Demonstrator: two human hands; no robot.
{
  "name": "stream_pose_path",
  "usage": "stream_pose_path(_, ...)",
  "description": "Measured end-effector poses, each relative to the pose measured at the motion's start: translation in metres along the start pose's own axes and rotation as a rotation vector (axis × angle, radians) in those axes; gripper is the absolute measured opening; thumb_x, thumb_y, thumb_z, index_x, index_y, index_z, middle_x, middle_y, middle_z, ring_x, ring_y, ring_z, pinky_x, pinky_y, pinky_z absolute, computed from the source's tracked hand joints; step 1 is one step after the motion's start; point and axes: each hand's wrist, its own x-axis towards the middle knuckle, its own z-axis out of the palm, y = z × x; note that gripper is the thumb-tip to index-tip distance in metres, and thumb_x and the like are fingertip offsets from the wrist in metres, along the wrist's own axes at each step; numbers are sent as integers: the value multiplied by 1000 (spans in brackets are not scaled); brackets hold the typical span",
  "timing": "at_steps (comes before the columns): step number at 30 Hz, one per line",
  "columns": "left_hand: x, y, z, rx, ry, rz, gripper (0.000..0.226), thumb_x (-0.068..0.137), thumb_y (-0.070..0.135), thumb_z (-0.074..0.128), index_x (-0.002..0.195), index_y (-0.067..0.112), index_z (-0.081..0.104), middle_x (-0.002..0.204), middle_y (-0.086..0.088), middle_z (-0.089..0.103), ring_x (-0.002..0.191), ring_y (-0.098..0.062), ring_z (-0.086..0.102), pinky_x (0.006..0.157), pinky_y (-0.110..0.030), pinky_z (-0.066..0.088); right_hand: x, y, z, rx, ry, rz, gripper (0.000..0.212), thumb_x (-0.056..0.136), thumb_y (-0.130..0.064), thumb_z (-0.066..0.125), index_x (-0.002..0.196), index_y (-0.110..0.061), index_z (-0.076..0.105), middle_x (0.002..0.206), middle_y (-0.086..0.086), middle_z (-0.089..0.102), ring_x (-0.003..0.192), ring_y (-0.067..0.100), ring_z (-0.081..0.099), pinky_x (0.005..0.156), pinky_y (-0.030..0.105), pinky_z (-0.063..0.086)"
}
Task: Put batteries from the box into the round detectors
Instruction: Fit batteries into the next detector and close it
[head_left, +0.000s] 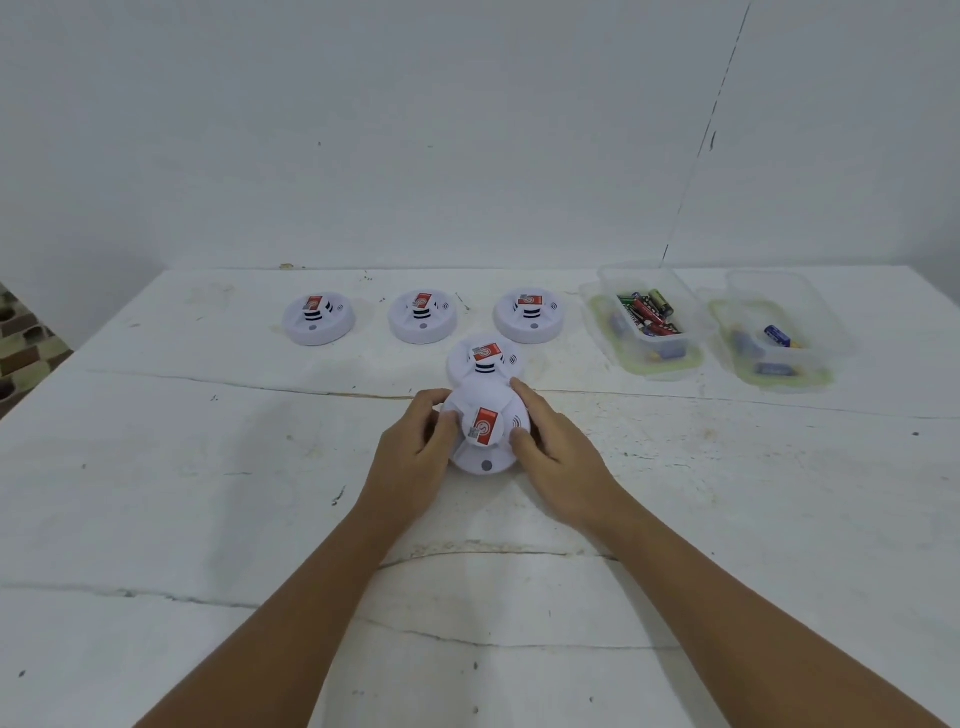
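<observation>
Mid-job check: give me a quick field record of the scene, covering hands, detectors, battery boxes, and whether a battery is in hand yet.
left hand: grips held detector's left side
right hand: grips its right side
held detector: near centre, sticker up
other detectors: four; one just behind the held one, three in a far row
left box: many batteries
right box: a few blue batteries
table: white, cracked
battery in hand: none seen

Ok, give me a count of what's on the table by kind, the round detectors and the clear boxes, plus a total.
Round white detectors: 5, three in the back row, one nearer, one gripped by the left hand and right hand at.
Clear plastic boxes: 2, both holding batteries.
Total: 7.
</observation>
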Motion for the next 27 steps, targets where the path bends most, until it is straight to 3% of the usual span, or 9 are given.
stream_pose_path(2, -3, 0, 0, 0, 0, 8, 21, 108, 23, 47, 120, 26, 64, 98, 6, 73, 90, -6, 66, 69, -10, 48, -3, 0, -1, -19, 7, 31, 56, 107, -28, 44, 159, -41, 29, 109, 0, 70, 93, 17, 64, 87, 46, 54)
stream_pose_path(5, -6, 0, 0, -1, 4, 25, 22, 108, 22, 48, 121, 25, 66, 96, 7, 73, 87, -4, 66, 69, -11, 48, -7, -1, -3, -16, -6, 19, 53, 107, -21, 45, 154, -41, 36, 116, -14, 67, 101, 10, 62, 91, 39, 52)
stream_pose_path(8, -7, 0, 0, 9, 8, 29, 22, 108, 23, 48, 121, 23, 66, 94, 8, 72, 82, 2, 64, 66, -9, 46, -5, 0, -3, -3, -26, 12, 59, 103, -18, 48, 154, -44, 36, 121, -7, 68, 103, 17, 63, 93, 48, 53)
stream_pose_path(12, -7, -1, -1, 17, 6, 31, 22, 108, 23, 47, 123, 21, 65, 96, 7, 72, 83, 3, 65, 66, -9, 47, -4, 3, 0, -13, -69, -17, 73, 91, -33, 51, 159, -45, 27, 118, -6, 69, 99, 22, 66, 86, 53, 56)
stream_pose_path(16, -6, -2, -1, 23, 9, 42, 22, 107, 22, 49, 122, 18, 64, 95, 6, 72, 81, 4, 65, 63, -9, 47, -5, 5, 3, -51, -54, -20, 87, 85, -50, 63, 159, -51, 18, 131, -25, 60, 115, 10, 61, 94, 43, 56)
stream_pose_path(27, -3, -9, -1, 21, -6, 41, 20, 106, 25, 51, 120, 23, 64, 98, 4, 73, 89, -8, 69, 67, -14, 53, -2, 13, 4, -65, -45, -63, 91, 82, -52, 67, 159, -49, 19, 134, -28, 58, 118, 5, 59, 96, 39, 56)
